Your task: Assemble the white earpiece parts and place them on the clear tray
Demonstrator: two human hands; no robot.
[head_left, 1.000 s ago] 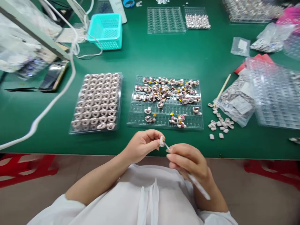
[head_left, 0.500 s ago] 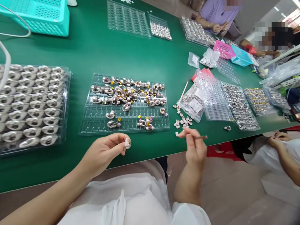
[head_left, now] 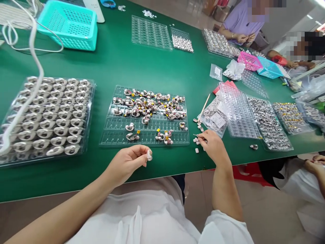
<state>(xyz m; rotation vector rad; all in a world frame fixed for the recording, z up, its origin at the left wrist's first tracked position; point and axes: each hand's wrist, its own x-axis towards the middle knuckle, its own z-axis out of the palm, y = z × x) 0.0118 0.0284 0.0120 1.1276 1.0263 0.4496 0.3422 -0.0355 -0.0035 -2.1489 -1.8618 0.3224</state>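
My left hand (head_left: pixel 130 164) is closed, pinching a small white-and-silver earpiece-like part (head_left: pixel 149 155) between thumb and fingertips, just above the table's front edge. My right hand (head_left: pixel 212 144) is closed round a slim pointed tool (head_left: pixel 199 136); its exact kind is hard to make out. The tool's tip reaches over a loose scatter of small pale oblong caps (head_left: pixel 197 150), some hidden beneath the fingers. Between and beyond my hands lies a clear plastic tray (head_left: pixel 147 139) bearing many curved silvery parts (head_left: pixel 144 105) with yellow tabs.
On the left stands a tray of silver rings (head_left: pixel 58 122), with a white cable (head_left: pixel 34 57) across it. A turquoise basket (head_left: pixel 73 40) sits behind. A wooden stick (head_left: pixel 205 105), bag of caps (head_left: pixel 215 117) and further trays (head_left: pixel 269 122) lie right. Co-workers (head_left: pixel 238 28) sit beyond.
My right hand has turned and moved in over the loose caps, the tool's tip now pointing left. The left hand keeps its pinch. The whole view has shifted, so the table appears further right.
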